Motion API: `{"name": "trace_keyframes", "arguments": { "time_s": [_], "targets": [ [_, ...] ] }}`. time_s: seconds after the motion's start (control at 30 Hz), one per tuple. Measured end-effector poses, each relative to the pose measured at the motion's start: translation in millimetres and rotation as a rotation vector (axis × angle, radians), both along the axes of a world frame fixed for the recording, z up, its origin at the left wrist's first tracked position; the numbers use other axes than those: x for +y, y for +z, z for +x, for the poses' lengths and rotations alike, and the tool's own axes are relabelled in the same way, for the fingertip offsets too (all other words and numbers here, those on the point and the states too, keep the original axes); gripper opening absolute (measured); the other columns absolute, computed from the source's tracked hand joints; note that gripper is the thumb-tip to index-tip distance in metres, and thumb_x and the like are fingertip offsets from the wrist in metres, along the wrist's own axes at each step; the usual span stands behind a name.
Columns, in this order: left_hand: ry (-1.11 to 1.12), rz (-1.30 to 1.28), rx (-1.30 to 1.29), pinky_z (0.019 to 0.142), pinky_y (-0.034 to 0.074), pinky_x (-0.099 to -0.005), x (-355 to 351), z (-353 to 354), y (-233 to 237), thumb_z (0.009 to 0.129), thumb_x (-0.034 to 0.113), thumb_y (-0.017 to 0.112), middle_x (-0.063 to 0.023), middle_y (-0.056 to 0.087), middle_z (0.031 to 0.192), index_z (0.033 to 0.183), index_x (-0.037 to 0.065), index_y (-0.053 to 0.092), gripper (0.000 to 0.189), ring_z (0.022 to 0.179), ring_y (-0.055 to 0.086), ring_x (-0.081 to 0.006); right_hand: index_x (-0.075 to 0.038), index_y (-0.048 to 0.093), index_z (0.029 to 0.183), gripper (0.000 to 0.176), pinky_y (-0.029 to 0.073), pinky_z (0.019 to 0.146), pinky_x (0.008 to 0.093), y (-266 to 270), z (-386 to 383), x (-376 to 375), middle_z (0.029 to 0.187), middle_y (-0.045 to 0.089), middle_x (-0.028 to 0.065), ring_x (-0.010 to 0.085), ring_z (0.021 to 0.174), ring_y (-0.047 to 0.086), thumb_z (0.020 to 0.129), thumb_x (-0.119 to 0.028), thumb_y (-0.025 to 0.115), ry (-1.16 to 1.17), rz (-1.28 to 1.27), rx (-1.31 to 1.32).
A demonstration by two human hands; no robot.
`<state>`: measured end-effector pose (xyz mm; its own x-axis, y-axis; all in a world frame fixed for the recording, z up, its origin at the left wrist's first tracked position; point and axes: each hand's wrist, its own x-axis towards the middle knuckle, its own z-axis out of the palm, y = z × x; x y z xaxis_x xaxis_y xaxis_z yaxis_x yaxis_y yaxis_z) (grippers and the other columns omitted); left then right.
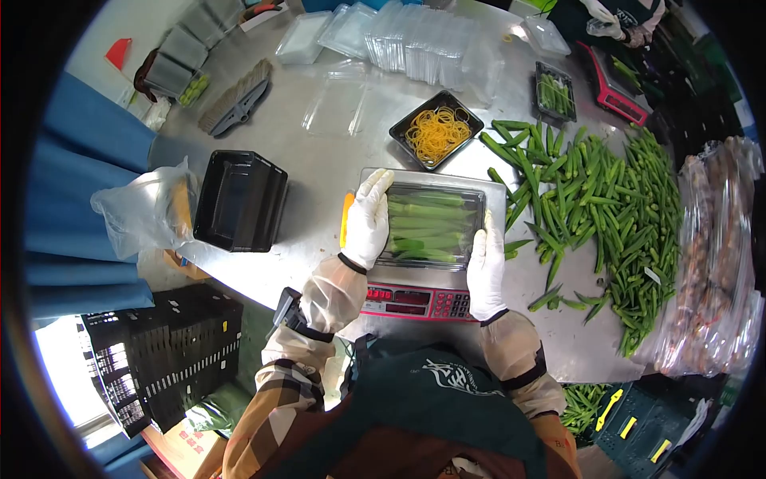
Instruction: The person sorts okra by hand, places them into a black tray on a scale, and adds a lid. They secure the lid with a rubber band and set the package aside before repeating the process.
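A black tray of okra (429, 225) under a clear lid rests on the platform of a red digital scale (439, 303). My left hand (367, 225), in a white glove, grips the tray's left edge, fingers pointing away from me. Along the right edge, my gloved right hand (485, 270) presses in from the other side, so the tray sits between both palms. Okra pods lie lengthwise inside. Red digits glow on the scale's display. Just behind the scale is a black tray of yellow rubber bands (437, 134).
Loose okra (606, 215) is heaped right, beside plastic-wrapped packs (710, 255). Nested black trays (239, 201) stand left, near a brush (238, 100). Clear lids (419, 40) are stacked at the back. Another person's gloved hand (602, 17) shows beyond a second scale (616, 92).
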<state>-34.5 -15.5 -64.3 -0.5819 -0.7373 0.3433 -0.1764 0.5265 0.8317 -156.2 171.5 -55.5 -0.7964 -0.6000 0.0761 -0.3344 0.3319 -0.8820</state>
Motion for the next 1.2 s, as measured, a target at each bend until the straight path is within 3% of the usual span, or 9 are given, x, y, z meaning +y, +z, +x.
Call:
{"name": "trace_keyframes", "arguments": {
  "time_s": [0.17,0.33,0.47,0.5,0.63,0.9,1.07,1.17,1.2],
  "targets": [
    [0.01,0.004,-0.044,0.102,0.042,-0.0326,-0.9,-3.1,-19.7,0.089,-0.011,0.049,-0.0179,0.059,0.125,0.123,0.002,0.06,0.039,0.118,0.055,-0.0306,0.002,0.047,0.138,0.04,0.031,0.111,0.0333,-21.7,-5.5,9.1,0.139,0.05,0.0181,0.028,0.13,0.047,0.1,-0.012,0.043,0.019,0.087,0.159],
    [-0.116,0.041,-0.101,0.108,0.038,-0.0355,-12.5,8.2,-1.0,0.093,0.001,0.048,-0.0185,0.056,0.13,0.129,0.001,0.056,0.037,0.123,0.052,-0.0315,-0.003,0.034,0.147,0.051,0.03,0.112,0.0368,11.6,-9.2,12.9,0.145,0.043,0.0181,0.0314,0.133,0.042,0.099,-0.015,0.046,0.067,0.131,-0.086],
    [0.052,-0.066,-0.163,0.115,0.027,-0.0382,5.2,22.3,15.5,0.093,0.003,0.048,-0.0232,0.042,0.144,0.142,0.0,0.041,0.049,0.139,0.036,-0.0333,-0.003,0.036,0.145,0.058,0.029,0.113,0.0446,28.0,-23.8,0.9,0.144,0.042,0.0209,0.0377,0.133,0.039,0.093,-0.016,0.059,0.042,0.041,0.33],
    [0.016,-0.215,-0.145,0.113,0.03,-0.0414,8.0,23.7,20.1,0.089,0.006,0.058,-0.0247,0.036,0.148,0.142,0.001,0.041,0.056,0.138,0.034,-0.0378,-0.002,0.037,0.144,0.058,0.028,0.113,0.0449,29.3,-26.8,-7.5,0.143,0.042,0.021,0.0373,0.133,0.039,0.092,-0.017,0.059,0.065,0.081,0.42],
    [-0.2,-0.25,-0.401,0.117,0.018,-0.0464,13.3,23.7,27.3,0.087,0.034,0.062,-0.0305,0.026,0.15,0.147,0.001,0.032,0.075,0.141,0.025,-0.0421,-0.002,0.041,0.141,0.057,0.026,0.114,0.046,21.1,-27.8,-27.7,0.145,0.042,0.0189,0.0367,0.134,0.038,0.091,-0.023,0.059,0.235,0.294,0.546],
    [-0.252,0.006,-0.237,0.118,0.014,-0.0399,7.1,28.9,16.1,0.091,0.024,0.058,-0.0243,0.026,0.153,0.15,-0.003,0.022,0.073,0.143,0.025,-0.0347,-0.006,0.042,0.143,0.053,0.028,0.114,0.0425,8.2,-33.9,-22.5,0.148,0.039,0.0179,0.0359,0.138,0.034,0.093,-0.018,0.057,0.276,0.175,0.416],
    [-0.059,0.457,0.029,0.104,0.041,-0.0345,-2.9,42.3,-4.9,0.088,-0.007,0.059,-0.0157,0.036,0.149,0.153,0.01,0.023,0.076,0.129,0.045,-0.0262,-0.005,0.043,0.142,0.048,0.027,0.115,0.0366,16.3,-72.9,-17.2,0.146,0.042,0.0194,0.032,0.138,0.037,0.096,-0.015,0.054,0.241,-0.006,0.187],
    [-0.078,0.38,-0.027,0.102,0.043,-0.0356,-22.5,32.8,-1.5,0.086,-0.003,0.065,-0.0133,0.045,0.142,0.148,0.009,0.034,0.07,0.125,0.05,-0.0246,0.0,0.059,0.123,0.035,0.043,0.101,0.0342,37.6,-118.3,-50.4,0.127,0.06,0.0172,0.028,0.118,0.057,0.093,-0.017,0.058,0.248,0.081,0.244],
    [-0.13,0.409,-0.051,0.1,0.044,-0.0362,-27.7,27.0,-0.9,0.085,0.003,0.069,-0.013,0.051,0.135,0.144,0.008,0.04,0.065,0.121,0.053,-0.0243,0.001,0.065,0.111,0.026,0.051,0.088,0.0344,15.5,-137.1,-67.7,0.108,0.068,0.0139,0.0263,0.102,0.065,0.09,-0.014,0.06,0.278,0.005,0.399]
  ]
}}
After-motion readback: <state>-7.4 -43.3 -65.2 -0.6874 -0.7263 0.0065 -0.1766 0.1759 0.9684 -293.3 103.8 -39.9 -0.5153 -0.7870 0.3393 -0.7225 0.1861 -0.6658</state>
